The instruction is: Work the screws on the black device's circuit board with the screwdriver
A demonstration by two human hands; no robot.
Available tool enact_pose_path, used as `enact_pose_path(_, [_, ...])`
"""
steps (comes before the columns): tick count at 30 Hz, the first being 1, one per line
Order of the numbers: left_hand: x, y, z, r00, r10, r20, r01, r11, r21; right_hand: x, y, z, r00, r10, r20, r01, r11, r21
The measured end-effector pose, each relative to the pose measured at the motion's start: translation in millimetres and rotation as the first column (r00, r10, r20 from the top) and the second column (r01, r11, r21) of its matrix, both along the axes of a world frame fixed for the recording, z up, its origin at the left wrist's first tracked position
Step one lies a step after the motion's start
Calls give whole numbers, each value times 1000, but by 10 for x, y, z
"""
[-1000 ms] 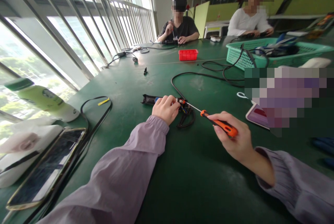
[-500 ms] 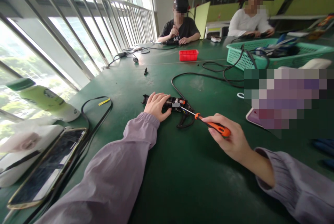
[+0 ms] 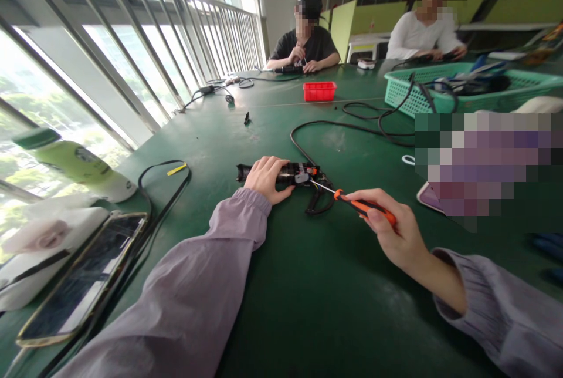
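Screwdriver [image 3: 361,206] pinched in right fingers [image 3: 373,195], tip at the black device [image 3: 288,175] on the counter [image 3: 325,296], left fingers [image 3: 266,168] clasping it. Careful: slacken that clasp and it could roll, tip skidding!

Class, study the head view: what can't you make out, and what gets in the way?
Head view: part of the black device, hidden under the left hand.
Head view: what the tip of the screwdriver touches, too small to tell.
Head view: most of the purple-edged flat object, covered by a pixelated patch.
Head view: the dark blue item, blurred and cut off by the right edge.
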State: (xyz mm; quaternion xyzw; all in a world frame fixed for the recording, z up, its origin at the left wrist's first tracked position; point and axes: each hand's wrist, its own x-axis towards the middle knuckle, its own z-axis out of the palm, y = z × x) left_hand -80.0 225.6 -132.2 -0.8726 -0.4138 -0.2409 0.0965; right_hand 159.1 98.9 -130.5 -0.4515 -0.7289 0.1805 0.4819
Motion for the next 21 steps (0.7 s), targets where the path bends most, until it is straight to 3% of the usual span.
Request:
enact_pose_path(4, [10, -20, 23, 1000, 17, -16, -17, 1000, -10, -6, 27, -33, 981, -175, -86, 184, 977, 106])
enact_pose_path(7, [11, -20, 31, 999, 28, -30, -29, 999, -33, -8, 53, -50, 960, -206, -187, 245, 946, 214])
enact_pose_path(14, [18, -38, 44, 999, 43, -24, -44, 997, -59, -14, 16, -28, 972, -229, -60, 234, 967, 97])
enact_pose_path(18, [20, -44, 49, 998, 50, -24, -51, 997, -56, -10, 37, -41, 957, -236, -170, 272, 933, 234])
enact_pose_path(21, [19, -44, 49, 999, 44, -18, -45, 997, -57, -6, 40, -41, 965, -228, -132, 254, 938, 235])
